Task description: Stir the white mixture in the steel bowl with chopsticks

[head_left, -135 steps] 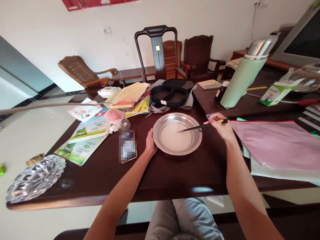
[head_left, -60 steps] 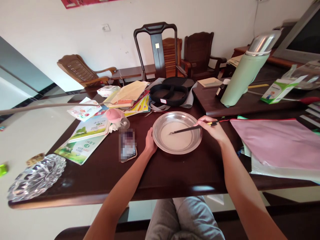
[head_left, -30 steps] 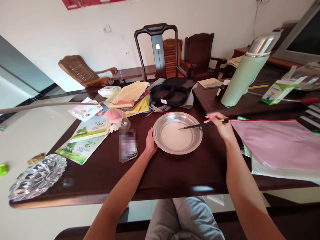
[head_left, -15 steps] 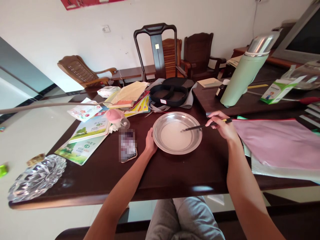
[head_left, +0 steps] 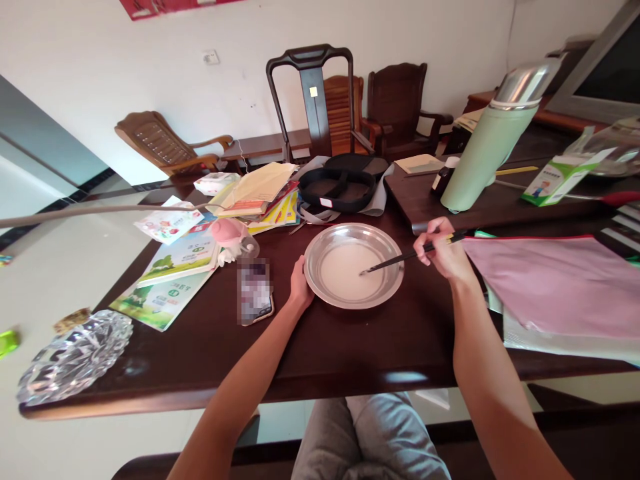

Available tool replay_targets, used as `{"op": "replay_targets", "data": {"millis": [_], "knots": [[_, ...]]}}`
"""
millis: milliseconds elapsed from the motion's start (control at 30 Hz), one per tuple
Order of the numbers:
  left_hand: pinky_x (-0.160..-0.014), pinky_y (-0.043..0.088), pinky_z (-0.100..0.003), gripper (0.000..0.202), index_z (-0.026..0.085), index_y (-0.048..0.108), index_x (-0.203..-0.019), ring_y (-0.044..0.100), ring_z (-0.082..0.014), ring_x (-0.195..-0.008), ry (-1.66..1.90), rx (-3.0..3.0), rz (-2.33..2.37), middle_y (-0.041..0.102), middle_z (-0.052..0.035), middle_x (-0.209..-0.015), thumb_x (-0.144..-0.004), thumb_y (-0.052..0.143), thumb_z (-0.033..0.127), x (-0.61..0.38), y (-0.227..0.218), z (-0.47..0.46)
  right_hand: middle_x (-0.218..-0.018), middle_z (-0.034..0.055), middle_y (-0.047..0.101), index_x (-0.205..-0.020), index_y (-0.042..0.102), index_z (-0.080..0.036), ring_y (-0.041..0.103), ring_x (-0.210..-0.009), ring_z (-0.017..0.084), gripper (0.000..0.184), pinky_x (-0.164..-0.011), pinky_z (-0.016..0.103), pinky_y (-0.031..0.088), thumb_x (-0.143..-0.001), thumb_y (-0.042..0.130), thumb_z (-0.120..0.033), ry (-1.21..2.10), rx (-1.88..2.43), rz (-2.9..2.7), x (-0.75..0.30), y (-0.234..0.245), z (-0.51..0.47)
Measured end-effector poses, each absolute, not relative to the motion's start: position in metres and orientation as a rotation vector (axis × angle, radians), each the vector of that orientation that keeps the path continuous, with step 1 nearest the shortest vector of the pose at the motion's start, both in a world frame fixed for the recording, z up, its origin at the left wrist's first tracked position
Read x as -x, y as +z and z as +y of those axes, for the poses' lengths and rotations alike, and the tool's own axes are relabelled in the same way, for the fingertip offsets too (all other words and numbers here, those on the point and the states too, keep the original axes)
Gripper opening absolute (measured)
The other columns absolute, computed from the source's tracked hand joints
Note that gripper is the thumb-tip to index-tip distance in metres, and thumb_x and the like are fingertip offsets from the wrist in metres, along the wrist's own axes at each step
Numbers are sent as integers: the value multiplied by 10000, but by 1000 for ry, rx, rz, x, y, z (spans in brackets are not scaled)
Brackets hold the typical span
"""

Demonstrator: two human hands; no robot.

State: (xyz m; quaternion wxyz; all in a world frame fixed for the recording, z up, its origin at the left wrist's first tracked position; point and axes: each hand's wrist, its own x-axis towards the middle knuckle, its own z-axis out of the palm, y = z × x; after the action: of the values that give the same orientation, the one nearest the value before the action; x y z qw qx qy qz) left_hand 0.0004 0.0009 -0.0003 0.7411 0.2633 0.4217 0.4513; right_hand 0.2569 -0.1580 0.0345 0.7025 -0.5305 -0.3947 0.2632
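A round metal basin rests on the dark wooden table, with a whitish, cloudy liquid in its bottom. At its left edge, my left hand grips the rim, fingers partly hidden behind and under it. My right hand is closed around black chopsticks with gold near their upper ends. They slant down to the left over the basin's right rim, and their tips are at the liquid near the middle.
Left of the basin lie a phone, a pink-topped item, green booklets and a glass dish. Behind it sits a black case. A green thermos stands at right, above a pink folder.
My right hand has tilted the chopsticks more steeply, and their tips have moved slightly down and toward me in the basin. My left hand and the basin stay put.
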Motion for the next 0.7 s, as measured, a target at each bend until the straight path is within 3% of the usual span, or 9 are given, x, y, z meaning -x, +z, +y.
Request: {"op": "replay_targets", "data": {"millis": [67,133,200,367,567,700], "knots": [[-740,537,-284,340,204,614,-657,616,-165,-670,984,-570,918,654,22,-646,-799,837,418,0,1,0,-644,-86,682,-896,430,-306,530,-415,129,673,-401,273,414,-636,945,-654,701,1185,-961,-250,33,-154],[-752,541,-282,336,202,617,-661,624,-165,-676,980,-563,915,654,24,-647,-799,839,413,0,2,0,-773,-61,744,-923,475,-297,573,-468,117,618,-471,287,493,-653,963,-563,730,1193,-1020,-247,31,-150],[-764,548,-288,332,201,621,-667,636,-172,-685,982,-558,914,658,26,-650,-792,848,409,-1,3,-1,-805,-39,767,-950,495,-291,582,-495,117,570,-492,287,499,-706,934,-561,635,1185,-1016,-251,29,-148],[-752,552,-291,319,195,630,-651,641,-178,-676,975,-537,936,661,13,-636,-824,809,394,-2,5,-2,-672,-43,747,-929,475,-291,538,-456,119,526,-420,248,395,-798,862,-623,433,1141,-895,-259,26,-148],[-723,539,-280,304,198,638,-661,632,-171,-661,966,-544,917,650,21,-630,-800,828,390,-1,5,-1,-755,-7,787,-876,556,-270,669,-568,151,505,-511,275,541,-758,896,-624,666,1103,-966,-240,29,-142],[-712,531,-282,305,199,626,-651,617,-171,-650,963,-546,926,642,20,-622,-822,806,377,-1,7,-2,-692,5,778,-812,571,-254,605,-501,126,474,-440,245,436,-793,876,-617,472,1106,-867,-253,34,-151]]}}
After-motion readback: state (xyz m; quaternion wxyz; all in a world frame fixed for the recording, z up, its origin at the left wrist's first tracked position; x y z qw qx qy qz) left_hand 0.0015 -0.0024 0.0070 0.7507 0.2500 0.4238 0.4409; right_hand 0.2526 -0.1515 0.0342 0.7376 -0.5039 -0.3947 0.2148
